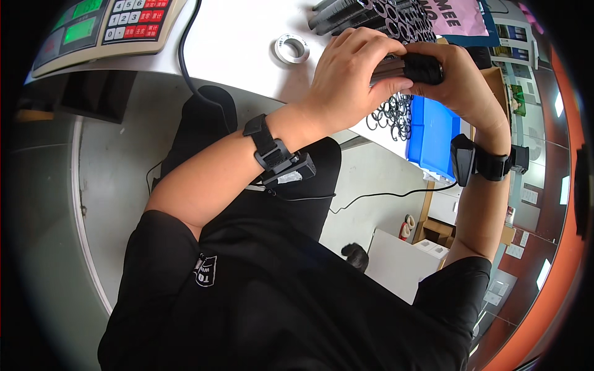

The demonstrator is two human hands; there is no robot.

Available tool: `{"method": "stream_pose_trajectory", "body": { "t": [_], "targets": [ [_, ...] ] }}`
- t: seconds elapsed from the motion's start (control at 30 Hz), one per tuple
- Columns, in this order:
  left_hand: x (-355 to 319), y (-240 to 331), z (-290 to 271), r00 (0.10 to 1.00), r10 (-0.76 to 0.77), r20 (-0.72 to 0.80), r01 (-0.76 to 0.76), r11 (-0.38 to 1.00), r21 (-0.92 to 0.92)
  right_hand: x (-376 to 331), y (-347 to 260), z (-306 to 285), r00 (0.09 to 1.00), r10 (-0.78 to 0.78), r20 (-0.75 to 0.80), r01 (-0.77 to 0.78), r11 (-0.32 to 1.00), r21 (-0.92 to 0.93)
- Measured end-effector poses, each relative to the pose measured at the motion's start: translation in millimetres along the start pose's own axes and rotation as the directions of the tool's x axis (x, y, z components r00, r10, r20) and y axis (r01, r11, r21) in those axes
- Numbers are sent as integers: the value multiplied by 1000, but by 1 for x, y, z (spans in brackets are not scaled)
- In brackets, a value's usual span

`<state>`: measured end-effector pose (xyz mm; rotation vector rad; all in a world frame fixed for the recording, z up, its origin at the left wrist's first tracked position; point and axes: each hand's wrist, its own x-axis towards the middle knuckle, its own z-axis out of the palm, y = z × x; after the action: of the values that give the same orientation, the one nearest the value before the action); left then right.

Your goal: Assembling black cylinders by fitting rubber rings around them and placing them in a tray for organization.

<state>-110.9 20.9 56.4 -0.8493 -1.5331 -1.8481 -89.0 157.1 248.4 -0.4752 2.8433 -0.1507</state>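
My left hand (356,77) and my right hand (458,83) are both closed around a short dark piece (423,68) above the table's edge. It has grey-brown lengthwise strips on its left part and a black right end. My fingers cover much of it, so its kind is unclear. Just beyond my hands lies a stack of dark tubes (396,21) with ring-like silvery ends. Several loose black open rings (393,116) lie on the table below the held piece. A blue plastic bin (433,136) sits beside them, under my right wrist.
A roll of tape (292,49) lies left of my left hand. Farther left stands a weighing scale (102,31) with a keypad; a black cable (184,55) runs over the table edge. A pink bag (458,17) lies behind my right hand. Cardboard boxes (438,234) stand below right.
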Motion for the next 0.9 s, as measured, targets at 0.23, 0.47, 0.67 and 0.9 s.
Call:
{"method": "stream_pose_trajectory", "body": {
  "t": [0.23, 0.47, 0.67, 0.9],
  "targets": [
    [-6, 5, -9, 996, -50, 76, 44, 996, 73, 0, 0, 1, 999, -40, -2, 40, 999, -14],
    [0, 5, -8, 991, -89, 103, 80, 992, 95, 0, 0, -1, 1000, -16, 14, 16, 1000, -22],
    [19, 8, -1, 990, 141, 2, -141, 990, -32, 0, 2, -9, 998, 1, 66, 4, 997, -79],
    [35, 9, 10, 958, 287, 29, -288, 957, 41, 0, 20, -3, 992, 51, 112, -59, 996, 67]
  ]
}}
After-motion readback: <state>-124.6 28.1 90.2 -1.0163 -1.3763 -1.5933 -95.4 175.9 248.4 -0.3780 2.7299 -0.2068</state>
